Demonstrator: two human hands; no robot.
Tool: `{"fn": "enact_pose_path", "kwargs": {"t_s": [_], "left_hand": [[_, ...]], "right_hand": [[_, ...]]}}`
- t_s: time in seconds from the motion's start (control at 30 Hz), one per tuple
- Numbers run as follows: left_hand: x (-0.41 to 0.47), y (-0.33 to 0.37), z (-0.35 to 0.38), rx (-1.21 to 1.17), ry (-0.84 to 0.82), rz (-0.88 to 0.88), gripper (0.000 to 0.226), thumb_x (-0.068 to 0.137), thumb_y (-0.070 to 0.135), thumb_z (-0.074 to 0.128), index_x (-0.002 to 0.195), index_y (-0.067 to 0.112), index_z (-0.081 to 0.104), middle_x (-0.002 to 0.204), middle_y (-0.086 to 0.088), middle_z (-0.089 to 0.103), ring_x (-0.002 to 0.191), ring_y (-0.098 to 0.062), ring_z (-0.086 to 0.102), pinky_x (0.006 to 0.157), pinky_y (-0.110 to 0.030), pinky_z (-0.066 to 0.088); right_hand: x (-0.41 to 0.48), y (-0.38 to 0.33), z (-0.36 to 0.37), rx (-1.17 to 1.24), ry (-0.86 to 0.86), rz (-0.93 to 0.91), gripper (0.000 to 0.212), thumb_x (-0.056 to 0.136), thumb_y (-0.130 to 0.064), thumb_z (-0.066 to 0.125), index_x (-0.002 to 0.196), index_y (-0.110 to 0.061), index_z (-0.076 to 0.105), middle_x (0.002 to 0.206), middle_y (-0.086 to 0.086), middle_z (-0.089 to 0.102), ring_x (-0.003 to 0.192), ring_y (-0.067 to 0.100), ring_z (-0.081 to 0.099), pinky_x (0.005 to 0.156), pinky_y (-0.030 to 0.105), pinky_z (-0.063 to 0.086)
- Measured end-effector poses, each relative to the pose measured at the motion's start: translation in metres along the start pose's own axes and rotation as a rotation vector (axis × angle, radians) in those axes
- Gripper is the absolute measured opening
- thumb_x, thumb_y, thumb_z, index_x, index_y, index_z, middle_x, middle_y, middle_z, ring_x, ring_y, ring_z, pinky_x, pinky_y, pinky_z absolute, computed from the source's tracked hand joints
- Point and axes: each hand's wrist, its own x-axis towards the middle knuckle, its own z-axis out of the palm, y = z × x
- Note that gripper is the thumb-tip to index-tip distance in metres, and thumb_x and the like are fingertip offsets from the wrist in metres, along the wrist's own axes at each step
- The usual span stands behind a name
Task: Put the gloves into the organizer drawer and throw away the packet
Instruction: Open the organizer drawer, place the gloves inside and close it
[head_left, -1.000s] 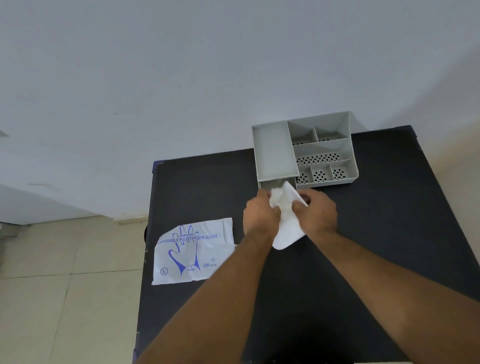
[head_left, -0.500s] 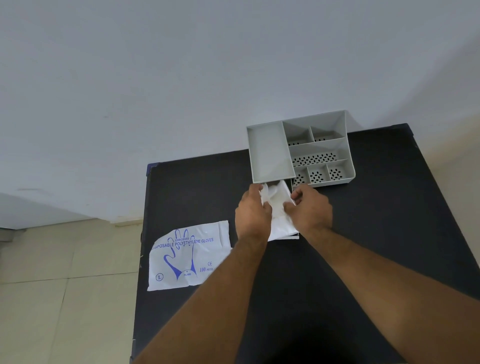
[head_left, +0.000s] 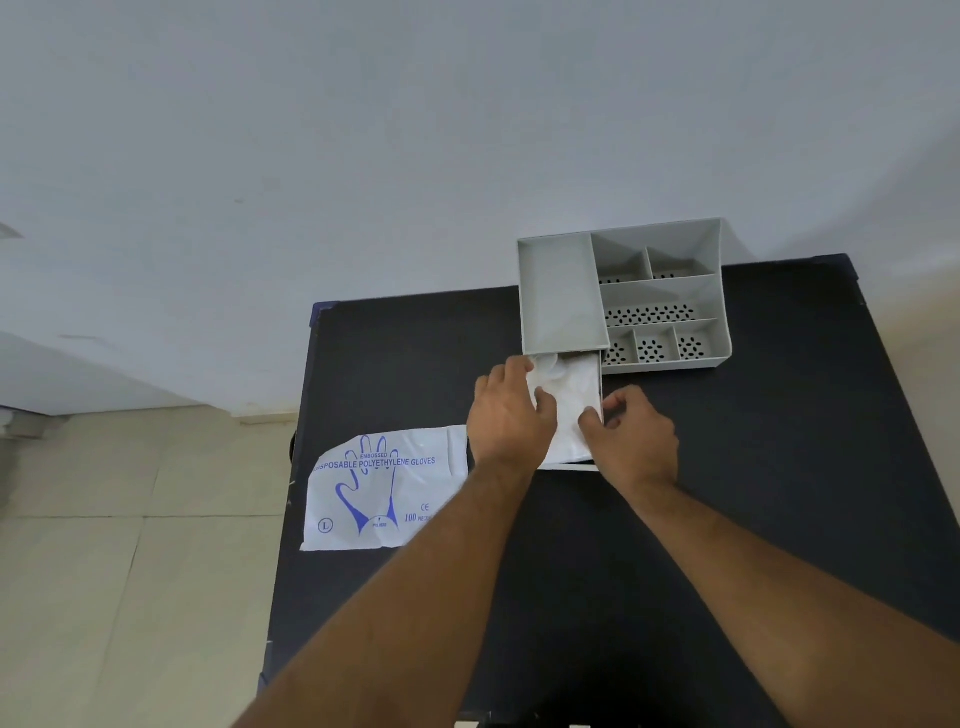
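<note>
A grey organizer (head_left: 665, 291) with several compartments stands at the far edge of the black table. Its white drawer (head_left: 571, 466) is pulled out toward me below the left compartment. A folded stack of thin white gloves (head_left: 574, 400) lies in the drawer. My left hand (head_left: 511, 415) rests on the stack's left side, thumb pressing on the gloves. My right hand (head_left: 636, 436) touches the drawer's right front corner with its fingertips. The white packet (head_left: 384, 491) with a blue hand print lies flat at the table's left edge, apart from both hands.
The black table (head_left: 779, 467) stands against a pale wall (head_left: 415, 156). Beige floor tiles (head_left: 130, 571) show to the left, below the table's edge. The packet overhangs the left edge slightly.
The glove stack went from held up between both hands down into the pulled-out drawer. My right hand let go and shifted to the drawer's right corner; my left hand stays on the gloves.
</note>
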Motion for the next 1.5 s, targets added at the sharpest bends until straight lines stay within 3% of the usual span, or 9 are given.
{"fn": "enact_pose_path", "kwargs": {"t_s": [0.3, 0.43, 0.63, 0.73, 0.87, 1.1, 1.23, 1.33, 1.5], "left_hand": [[-0.004, -0.013, -0.010, -0.042, -0.242, -0.195, 0.014, 0.092, 0.021, 0.060, 0.103, 0.013, 0.059, 0.089, -0.004, 0.067, 0.074, -0.021, 0.063, 0.060, -0.029, 0.048], [0.001, -0.010, -0.005, 0.025, -0.260, -0.138, 0.014, 0.093, 0.020, 0.064, 0.104, 0.012, 0.061, 0.093, -0.008, 0.070, 0.082, -0.028, 0.068, 0.071, -0.038, 0.059], [-0.001, -0.001, 0.010, 0.436, -0.241, 0.174, 0.011, 0.095, 0.015, 0.060, 0.105, 0.014, 0.063, 0.100, -0.006, 0.070, 0.092, -0.025, 0.064, 0.066, -0.033, 0.039], [0.002, -0.001, 0.012, 0.502, -0.246, 0.141, 0.009, 0.095, 0.020, 0.060, 0.102, 0.016, 0.062, 0.094, -0.004, 0.071, 0.085, -0.023, 0.063, 0.074, -0.034, 0.039], [0.004, -0.005, 0.015, 0.390, -0.270, 0.060, 0.002, 0.094, 0.019, 0.056, 0.094, 0.017, 0.056, 0.089, -0.006, 0.071, 0.072, -0.023, 0.058, 0.069, -0.034, 0.043], [-0.001, -0.025, 0.018, 0.060, -0.148, 0.100, 0.026, 0.098, 0.037, 0.050, 0.116, 0.021, 0.059, 0.082, -0.003, 0.070, 0.074, -0.025, 0.067, 0.064, -0.037, 0.056], [0.005, -0.025, 0.016, -0.420, -0.178, -0.220, 0.035, 0.091, 0.017, 0.064, 0.125, 0.023, 0.053, 0.077, 0.003, 0.062, 0.071, -0.011, 0.061, 0.067, -0.026, 0.053], [0.012, -0.022, 0.016, -0.561, -0.245, -0.382, 0.043, 0.089, 0.013, 0.069, 0.127, 0.025, 0.053, 0.086, 0.004, 0.060, 0.079, -0.011, 0.063, 0.067, -0.021, 0.052], [0.019, -0.025, 0.015, -0.391, -0.230, -0.290, 0.066, 0.082, 0.023, 0.080, 0.139, 0.031, 0.048, 0.123, 0.000, 0.054, 0.102, -0.015, 0.059, 0.087, -0.033, 0.055]], "right_hand": [[-0.008, 0.007, -0.001, -0.091, -0.030, -0.058, 0.030, 0.085, -0.037, 0.071, 0.105, -0.023, 0.055, 0.077, -0.008, 0.060, 0.077, 0.022, 0.065, 0.072, 0.037, 0.055], [-0.010, 0.012, 0.002, -0.202, -0.018, -0.178, 0.030, 0.087, -0.039, 0.068, 0.111, -0.027, 0.057, 0.090, -0.008, 0.059, 0.080, 0.017, 0.062, 0.068, 0.031, 0.046], [-0.010, 0.012, 0.008, -0.410, -0.066, -0.428, 0.030, 0.092, -0.041, 0.063, 0.120, -0.030, 0.066, 0.110, -0.003, 0.064, 0.099, 0.018, 0.063, 0.074, 0.034, 0.054], [-0.007, 0.011, 0.011, -0.519, -0.108, -0.539, 0.024, 0.094, -0.041, 0.059, 0.112, -0.030, 0.070, 0.103, -0.005, 0.068, 0.093, 0.017, 0.060, 0.069, 0.033, 0.053], [-0.004, 0.007, 0.012, -0.561, -0.182, -0.569, 0.025, 0.096, -0.047, 0.053, 0.111, -0.032, 0.067, 0.092, -0.006, 0.070, 0.083, 0.018, 0.064, 0.067, 0.034, 0.053], [-0.001, -0.004, 0.015, -0.649, -0.179, -0.541, 0.039, 0.096, -0.054, 0.047, 0.126, -0.030, 0.056, 0.086, -0.002, 0.067, 0.081, 0.023, 0.066, 0.061, 0.031, 0.047], [0.000, -0.008, 0.020, -0.681, -0.181, -0.526, 0.049, 0.098, -0.056, 0.035, 0.133, -0.028, 0.052, 0.102, 0.001, 0.067, 0.088, 0.025, 0.065, 0.064, 0.032, 0.047], [-0.002, -0.008, 0.020, -0.665, -0.188, -0.497, 0.055, 0.096, -0.062, 0.033, 0.134, -0.027, 0.053, 0.109, 0.001, 0.066, 0.094, 0.024, 0.065, 0.066, 0.033, 0.047], [-0.001, -0.011, 0.019, -0.503, -0.177, -0.383, 0.049, 0.091, -0.061, 0.048, 0.122, -0.026, 0.061, 0.105, -0.002, 0.068, 0.093, 0.023, 0.065, 0.072, 0.035, 0.053]]}}
